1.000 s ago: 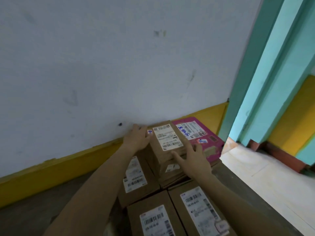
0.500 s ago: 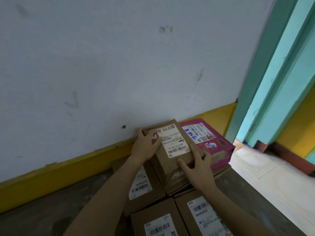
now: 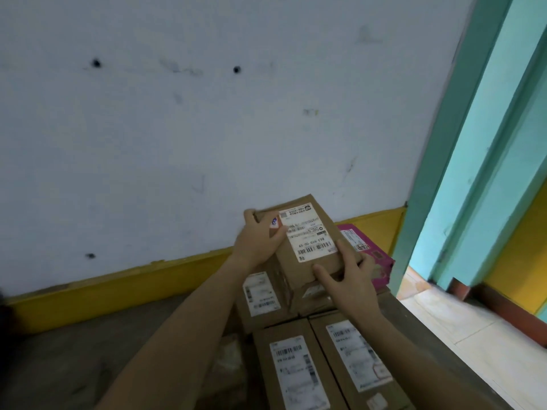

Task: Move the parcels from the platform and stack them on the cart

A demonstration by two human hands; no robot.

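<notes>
a brown cardboard parcel (image 3: 307, 232) is held in both hands, tilted, its white shipping label facing up with the print upside down to the camera. the left hand (image 3: 257, 244) is clamped on the parcel's far left corner, thumb lying on the top face beside a small blue-and-white sticker, fingers curled over the far edge. the right hand (image 3: 349, 279) is clamped on the parcel's near right corner, thumb pressed on top just below the label, fingers wrapped round the right side.

directly under the parcel sits another brown box (image 3: 313, 294), partly hidden; whether the two touch cannot be told. below and left of the parcel lies a labelled brown box (image 3: 260, 294). nearer the camera than the parcel, two long brown boxes lie side by side, touching: one on the left (image 3: 296, 371), one on the right (image 3: 355, 359), both with white labels up. just right of the parcel, behind the right hand, a pink box (image 3: 376, 255) shows.

all the boxes lie on a dark grey platform (image 3: 88, 350). behind the parcel rises a pale scuffed wall (image 3: 207, 128) with a yellow skirting (image 3: 118, 291). well to the right of the parcel stands a teal door frame (image 3: 461, 143), with a pale floor (image 3: 473, 335) at its foot.
</notes>
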